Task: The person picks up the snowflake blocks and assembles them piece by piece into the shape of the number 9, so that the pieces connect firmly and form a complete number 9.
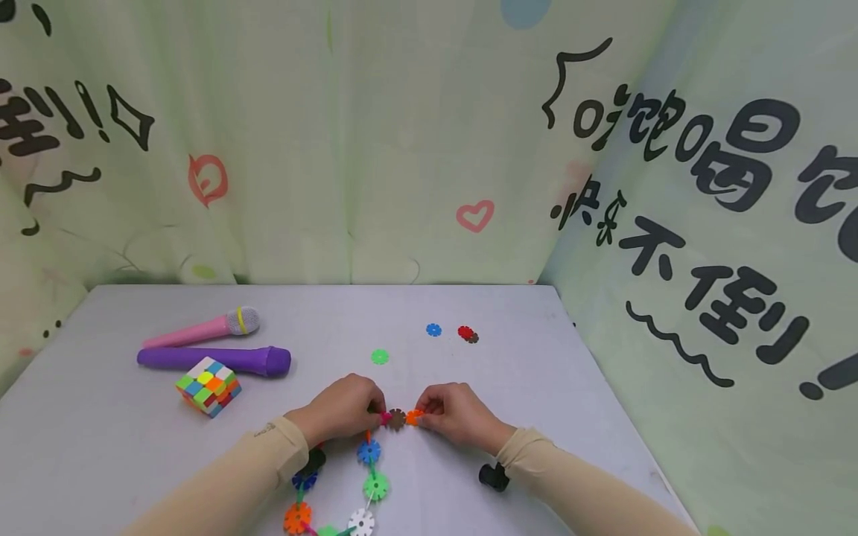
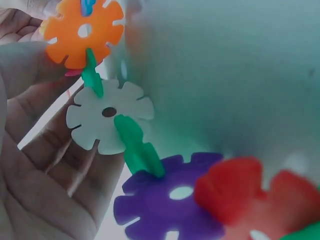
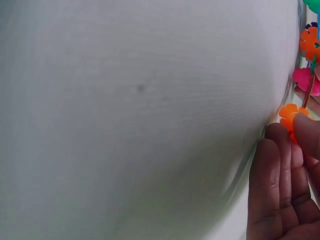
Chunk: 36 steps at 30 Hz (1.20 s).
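My left hand (image 1: 343, 406) pinches a pink notched plastic disc (image 1: 385, 419), one link of a chain of interlocking snowflake discs. A brown disc (image 1: 397, 419) stands between the two hands. On its other side, my right hand (image 1: 459, 413) pinches an orange disc (image 1: 412, 418) between thumb and fingers; the right wrist view shows this orange disc (image 3: 290, 114) too. The chain curves toward the front edge through a blue disc (image 1: 369, 452), a green disc (image 1: 376, 487) and a white disc (image 1: 362, 522). Close to the left palm hang a white disc (image 2: 85, 120) and a purple disc (image 2: 150, 207).
Loose discs lie farther back: a green one (image 1: 380, 356), a blue one (image 1: 433, 330), and a red one (image 1: 465, 332) touching a brown one (image 1: 474, 338). At left are a pink microphone (image 1: 194, 332), a purple microphone (image 1: 201, 359) and a puzzle cube (image 1: 209, 387). Curtains surround the table (image 1: 536, 357).
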Each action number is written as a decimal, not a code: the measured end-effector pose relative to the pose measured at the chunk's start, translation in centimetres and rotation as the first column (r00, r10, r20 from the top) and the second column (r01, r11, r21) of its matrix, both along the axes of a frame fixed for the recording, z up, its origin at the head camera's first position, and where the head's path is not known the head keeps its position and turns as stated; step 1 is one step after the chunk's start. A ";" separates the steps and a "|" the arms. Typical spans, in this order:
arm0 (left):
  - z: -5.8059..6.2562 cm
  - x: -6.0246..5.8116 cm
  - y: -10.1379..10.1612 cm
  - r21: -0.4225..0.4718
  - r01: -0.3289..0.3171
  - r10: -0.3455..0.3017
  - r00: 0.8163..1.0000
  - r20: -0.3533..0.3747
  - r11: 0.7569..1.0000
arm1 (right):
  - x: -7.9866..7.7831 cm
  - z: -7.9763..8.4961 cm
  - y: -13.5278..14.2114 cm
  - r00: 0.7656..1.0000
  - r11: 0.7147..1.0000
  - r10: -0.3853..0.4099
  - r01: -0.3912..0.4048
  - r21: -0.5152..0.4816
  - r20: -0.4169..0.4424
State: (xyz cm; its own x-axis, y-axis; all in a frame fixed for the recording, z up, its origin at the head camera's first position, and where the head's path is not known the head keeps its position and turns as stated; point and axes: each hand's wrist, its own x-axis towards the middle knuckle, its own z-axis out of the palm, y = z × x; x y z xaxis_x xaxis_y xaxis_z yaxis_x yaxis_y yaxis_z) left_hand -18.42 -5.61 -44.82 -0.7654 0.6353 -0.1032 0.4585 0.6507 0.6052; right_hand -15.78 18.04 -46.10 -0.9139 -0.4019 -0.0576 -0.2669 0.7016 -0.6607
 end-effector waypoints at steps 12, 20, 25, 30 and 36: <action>-0.4 -0.2 -0.5 0.078 0.009 -0.002 0.997 -0.083 0.997 | 0.2 0.3 -0.1 0.996 0.998 -0.049 0.046 -0.042 -0.076; -0.5 -0.3 -0.8 0.112 0.001 0.012 0.993 -0.115 0.994 | -0.2 0.1 -0.1 0.994 0.999 -0.032 0.027 -0.045 -0.102; -0.5 -0.3 -0.8 0.115 0.009 0.005 0.993 -0.119 0.993 | -0.3 0.2 -0.1 0.992 1.000 -0.019 0.015 -0.025 -0.129; -0.6 -0.5 -0.8 0.118 0.015 -0.002 0.993 -0.115 0.993 | -0.3 0.4 -0.2 0.987 1.000 0.005 -0.006 -0.010 -0.163; -0.7 -0.6 -0.8 0.120 0.022 -0.007 0.992 -0.126 0.992 | -0.5 0.6 -0.3 0.981 0.999 0.041 -0.038 0.018 -0.187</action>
